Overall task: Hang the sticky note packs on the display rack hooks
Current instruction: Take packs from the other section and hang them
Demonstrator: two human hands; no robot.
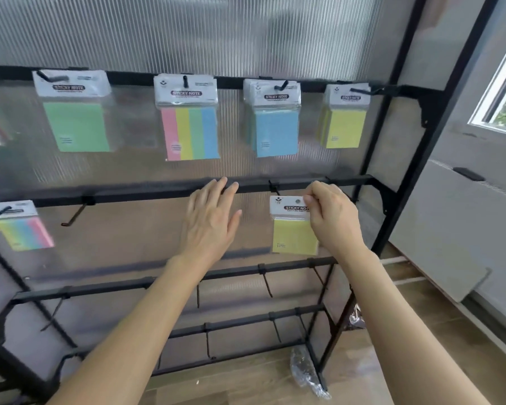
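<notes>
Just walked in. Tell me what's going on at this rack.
A person is stocking a black metal display rack with packs of sticky notes. The right hand pinches the white header card of a yellow sticky note pack, holding it just below a black hook on the second rail; it is not hung yet. The left hand is open and holds nothing. Four hooks on the top rail already carry packs.
</notes>
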